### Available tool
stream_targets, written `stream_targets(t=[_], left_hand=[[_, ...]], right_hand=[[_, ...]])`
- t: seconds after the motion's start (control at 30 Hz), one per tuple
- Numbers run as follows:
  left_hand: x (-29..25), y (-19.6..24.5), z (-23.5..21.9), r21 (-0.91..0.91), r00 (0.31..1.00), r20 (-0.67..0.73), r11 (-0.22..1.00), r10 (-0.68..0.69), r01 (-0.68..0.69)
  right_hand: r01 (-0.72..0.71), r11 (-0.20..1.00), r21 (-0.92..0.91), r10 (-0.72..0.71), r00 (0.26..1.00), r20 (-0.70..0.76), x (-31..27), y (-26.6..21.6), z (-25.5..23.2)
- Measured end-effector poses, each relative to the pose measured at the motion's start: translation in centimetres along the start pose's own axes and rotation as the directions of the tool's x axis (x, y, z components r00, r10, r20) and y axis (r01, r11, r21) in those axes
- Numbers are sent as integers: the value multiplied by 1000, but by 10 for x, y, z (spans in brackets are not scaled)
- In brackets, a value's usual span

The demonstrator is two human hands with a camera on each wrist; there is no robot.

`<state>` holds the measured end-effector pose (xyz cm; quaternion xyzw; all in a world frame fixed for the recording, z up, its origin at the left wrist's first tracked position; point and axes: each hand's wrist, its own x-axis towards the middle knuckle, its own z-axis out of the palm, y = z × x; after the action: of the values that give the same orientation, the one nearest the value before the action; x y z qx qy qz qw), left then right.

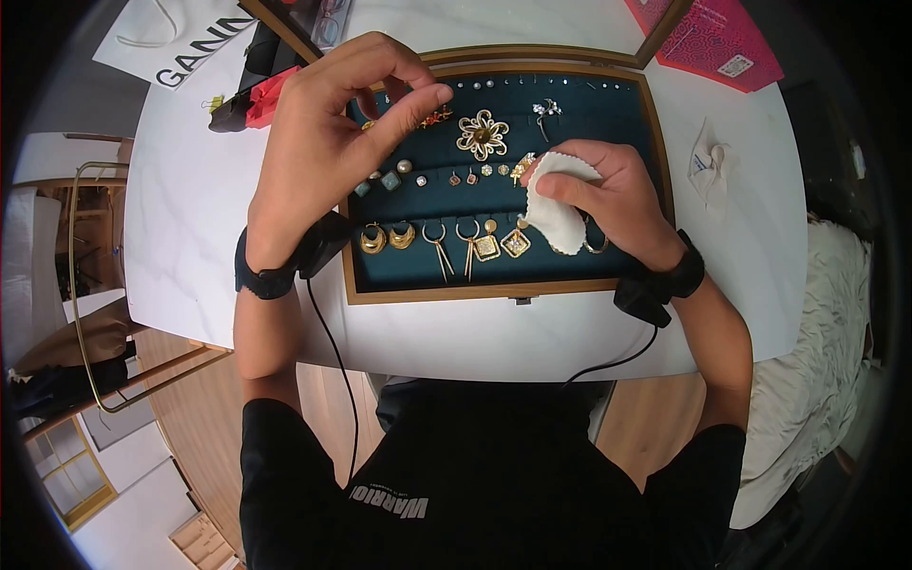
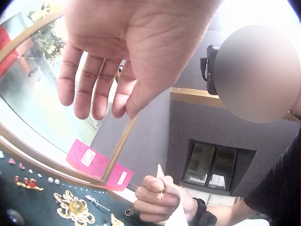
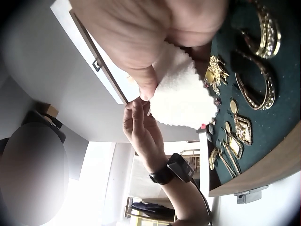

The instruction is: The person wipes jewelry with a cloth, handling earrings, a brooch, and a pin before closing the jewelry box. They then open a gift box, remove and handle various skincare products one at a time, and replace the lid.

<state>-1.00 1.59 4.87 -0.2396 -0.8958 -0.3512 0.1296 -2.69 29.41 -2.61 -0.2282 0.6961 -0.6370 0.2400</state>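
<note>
Gold hoop earrings are lying at the near left of the jewelry box on the white table. Over its right side, the right hand is pinching a white cloth and a small gold piece. Farther left, the left hand is hovering, fingers loosely extended, thumb close to the index finger. Beyond, a flower brooch is resting before the raised lid.

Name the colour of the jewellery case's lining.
The lining is a dark teal green, which shows best in the head view.
</note>
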Motion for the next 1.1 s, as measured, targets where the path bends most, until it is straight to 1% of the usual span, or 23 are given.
stream_targets(t=[0.07, 0.13, 0.17, 0.23, 0.37, 0.43, 0.47, 0.53, 0.63, 0.87, 0.93, 1.03, 1.1], left_hand=[[0, -1, 1, -1, 1000, 2, 1000, -3, 3], [1, -5, 4, -13, 996, -59, 997, 73, -74], [1, -4, 4, -13, 996, -59, 997, 73, -74], [1, -4, 4, -18, 996, -57, 997, 72, -73], [1, -5, 5, -5, 996, -57, 997, 72, -72], [1, -4, 5, -10, 997, -43, 998, 62, -62], [1, -4, 5, -10, 997, -43, 998, 62, -62], [1, -5, 6, -14, 999, 3, 999, 38, -38], [-1, -2, 6, -23, 999, 35, 1000, 19, -18], [-2, 2, 8, -51, 990, 133, 997, 55, -49], [-2, 3, 8, -57, 987, 143, 997, 68, -61], [-7, 11, 22, -102, 986, 158, 994, 50, -34], [-9, 16, 35, -155, 970, 234, 988, 63, -27]], right_hand=[[-14, 1000, -21, 14, 1000, 4, 1, 2, 1], [123, 992, -23, -124, 991, -53, 2, 5, 6], [123, 992, -23, -124, 991, -53, 1, 4, 5], [46, 999, 11, -46, 999, -14, 0, 2, 3], [48, 999, -23, -49, 998, -38, 1, 4, 2], [99, 995, 2, -99, 995, -21, 1, 1, 4], [99, 995, 2, -99, 995, -21, 1, 1, 4], [100, 995, -30, -100, 995, 7, 1, 2, 3], [72, 997, 6, -72, 997, 3, 1, 1, 1], [124, 992, -6, -124, 992, -17, 1, 3, 5], [71, 997, 10, -71, 997, 6, 1, 1, 4], [91, 995, 37, -93, 995, 31, 2, 3, 4], [115, 992, 43, -117, 993, 31, 2, 5, 5]])
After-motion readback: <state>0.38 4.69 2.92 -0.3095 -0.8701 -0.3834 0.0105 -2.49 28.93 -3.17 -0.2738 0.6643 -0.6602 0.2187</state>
